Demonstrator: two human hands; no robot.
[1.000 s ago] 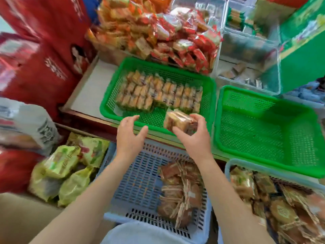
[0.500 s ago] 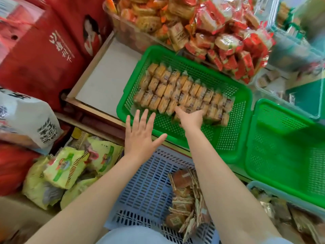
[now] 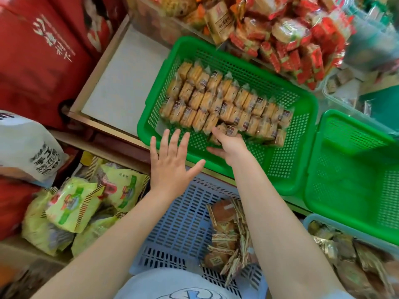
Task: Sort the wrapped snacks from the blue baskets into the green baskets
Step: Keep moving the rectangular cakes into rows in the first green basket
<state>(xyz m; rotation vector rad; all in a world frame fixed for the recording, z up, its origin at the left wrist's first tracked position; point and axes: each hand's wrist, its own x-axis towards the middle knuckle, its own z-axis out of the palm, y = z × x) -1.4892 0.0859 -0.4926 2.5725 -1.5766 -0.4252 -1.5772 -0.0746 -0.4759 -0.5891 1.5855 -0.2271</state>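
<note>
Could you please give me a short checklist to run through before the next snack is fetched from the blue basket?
1. Right hand has let go of the snack packs it is placing: cannot tell, fingers hidden among them.
2. Left hand free: ok, fingers spread, holding nothing.
3. Rows in the left green basket tidy: ok.
4. Room left there: ok, bare mesh along the near side.
5. Snacks left in the blue basket: ok, a brown-wrapped pile remains.
6. Second green basket available: ok, holds nothing.
</note>
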